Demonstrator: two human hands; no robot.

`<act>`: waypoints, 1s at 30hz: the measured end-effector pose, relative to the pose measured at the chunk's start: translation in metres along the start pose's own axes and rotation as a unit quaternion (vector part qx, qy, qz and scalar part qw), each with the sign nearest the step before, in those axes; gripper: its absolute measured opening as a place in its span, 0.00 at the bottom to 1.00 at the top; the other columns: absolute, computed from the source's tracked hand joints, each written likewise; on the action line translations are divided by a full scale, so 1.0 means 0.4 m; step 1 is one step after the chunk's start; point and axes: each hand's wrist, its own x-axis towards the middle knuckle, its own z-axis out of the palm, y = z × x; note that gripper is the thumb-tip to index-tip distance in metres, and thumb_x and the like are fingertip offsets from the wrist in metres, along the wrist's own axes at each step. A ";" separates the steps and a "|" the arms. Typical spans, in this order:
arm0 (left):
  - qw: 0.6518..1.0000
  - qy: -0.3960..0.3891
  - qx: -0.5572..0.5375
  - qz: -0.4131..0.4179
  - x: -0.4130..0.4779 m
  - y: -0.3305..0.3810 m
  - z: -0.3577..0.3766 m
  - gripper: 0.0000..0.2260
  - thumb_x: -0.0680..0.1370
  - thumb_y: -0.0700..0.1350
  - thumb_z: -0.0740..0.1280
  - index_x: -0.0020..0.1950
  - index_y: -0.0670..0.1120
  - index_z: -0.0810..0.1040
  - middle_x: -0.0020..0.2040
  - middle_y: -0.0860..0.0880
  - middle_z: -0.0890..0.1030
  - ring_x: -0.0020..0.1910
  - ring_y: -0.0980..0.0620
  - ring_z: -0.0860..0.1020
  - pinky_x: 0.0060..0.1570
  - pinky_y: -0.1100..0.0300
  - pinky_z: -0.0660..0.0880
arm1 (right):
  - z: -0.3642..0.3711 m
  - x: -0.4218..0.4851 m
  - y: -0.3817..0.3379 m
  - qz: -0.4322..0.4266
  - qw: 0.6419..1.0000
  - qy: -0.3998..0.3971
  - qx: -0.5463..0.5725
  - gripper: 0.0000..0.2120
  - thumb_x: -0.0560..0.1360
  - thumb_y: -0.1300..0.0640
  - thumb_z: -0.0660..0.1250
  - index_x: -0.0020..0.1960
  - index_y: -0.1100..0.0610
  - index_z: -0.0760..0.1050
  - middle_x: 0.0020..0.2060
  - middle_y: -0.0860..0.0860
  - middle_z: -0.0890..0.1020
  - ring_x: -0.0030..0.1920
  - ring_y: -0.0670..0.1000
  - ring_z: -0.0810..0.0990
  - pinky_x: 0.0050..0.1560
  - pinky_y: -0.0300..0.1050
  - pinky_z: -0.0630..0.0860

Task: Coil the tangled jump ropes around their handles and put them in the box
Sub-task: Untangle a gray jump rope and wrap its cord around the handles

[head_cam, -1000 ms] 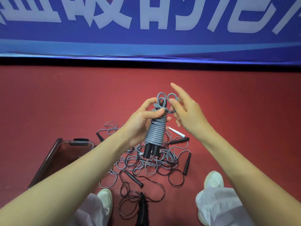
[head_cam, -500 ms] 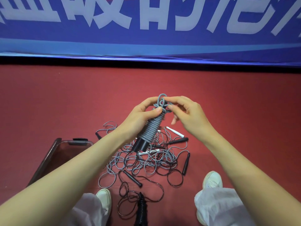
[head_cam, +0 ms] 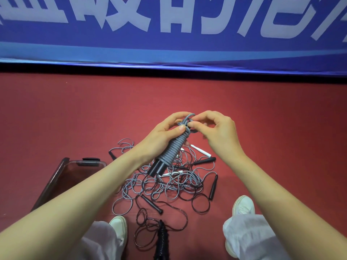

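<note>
A grey jump rope (head_cam: pixel 173 150) is coiled tightly round its two black handles (head_cam: pixel 157 167), which point down and to the left. My left hand (head_cam: pixel 163 135) grips the coil near its top, thumb pressed on the rope. My right hand (head_cam: pixel 214 131) pinches the grey loop end at the top of the coil. Beneath them a tangle of grey and black ropes (head_cam: pixel 169 184) lies on the red floor, with loose black handles and a white handle (head_cam: pixel 201 152). The clear plastic box (head_cam: pixel 62 177) stands at the lower left, partly hidden by my left forearm.
A second rope, black and coiled round its handles (head_cam: pixel 162 241), lies between my two white shoes (head_cam: pixel 118 227). A blue banner wall (head_cam: pixel 169 34) closes off the far side of the red floor.
The coil has tipped from upright to slanting down-left. The grey loops at its top have shrunk, and my right hand went from spread fingers to pinching the rope end there.
</note>
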 end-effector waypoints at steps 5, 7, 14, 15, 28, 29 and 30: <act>0.999 0.027 -0.036 -0.007 -0.004 -0.007 -0.006 0.09 0.80 0.36 0.60 0.60 0.43 0.66 0.49 0.46 0.77 0.36 0.50 0.81 0.32 0.62 0.77 | 0.010 0.006 0.012 -0.004 0.999 -0.021 0.031 0.11 0.71 0.61 0.73 0.39 0.44 0.80 0.39 0.56 0.83 0.41 0.56 0.81 0.47 0.51 0.79; 0.998 0.032 -0.047 -0.007 -0.004 -0.011 -0.007 0.08 0.80 0.36 0.61 0.58 0.42 0.65 0.46 0.45 0.78 0.36 0.48 0.81 0.31 0.62 0.76 | 0.006 0.006 0.012 -0.005 0.998 -0.033 0.048 0.10 0.71 0.62 0.73 0.40 0.47 0.81 0.39 0.54 0.84 0.41 0.55 0.82 0.48 0.52 0.79; 0.999 0.042 -0.007 0.018 0.000 -0.004 -0.002 0.11 0.79 0.38 0.65 0.60 0.40 0.72 0.48 0.48 0.81 0.42 0.48 0.82 0.38 0.57 0.79 | -0.012 0.007 -0.004 0.041 0.984 -0.057 0.164 0.07 0.71 0.68 0.72 0.40 0.58 0.79 0.37 0.54 0.83 0.38 0.47 0.81 0.44 0.44 0.82; 0.999 0.043 0.001 0.017 0.001 -0.002 -0.002 0.11 0.79 0.38 0.65 0.61 0.40 0.74 0.50 0.47 0.81 0.43 0.47 0.82 0.39 0.57 0.79 | -0.015 0.008 -0.003 0.048 0.982 -0.062 0.171 0.07 0.70 0.69 0.72 0.40 0.59 0.79 0.37 0.55 0.82 0.38 0.48 0.81 0.44 0.45 0.82; 0.998 0.043 -0.026 0.024 -0.013 0.007 0.009 0.18 0.74 0.35 0.70 0.61 0.42 0.69 0.53 0.46 0.79 0.41 0.46 0.83 0.39 0.59 0.79 | -0.042 0.017 -0.005 0.040 0.979 -0.139 0.142 0.11 0.72 0.69 0.71 0.50 0.57 0.79 0.42 0.52 0.84 0.42 0.48 0.81 0.48 0.42 0.80; 0.998 0.047 -0.040 0.019 -0.012 0.007 0.010 0.19 0.73 0.35 0.70 0.60 0.43 0.67 0.53 0.46 0.79 0.41 0.45 0.83 0.38 0.58 0.79 | -0.041 0.017 -0.005 0.035 0.981 -0.128 0.142 0.09 0.71 0.69 0.71 0.47 0.56 0.78 0.40 0.51 0.83 0.41 0.48 0.81 0.46 0.41 0.80; 0.998 0.051 -0.046 0.014 -0.009 0.005 0.011 0.19 0.72 0.36 0.71 0.58 0.43 0.67 0.52 0.47 0.79 0.40 0.45 0.84 0.38 0.57 0.80 | -0.041 0.018 -0.004 0.030 0.982 -0.123 0.140 0.09 0.71 0.68 0.71 0.45 0.56 0.77 0.39 0.51 0.83 0.40 0.48 0.81 0.45 0.42 0.80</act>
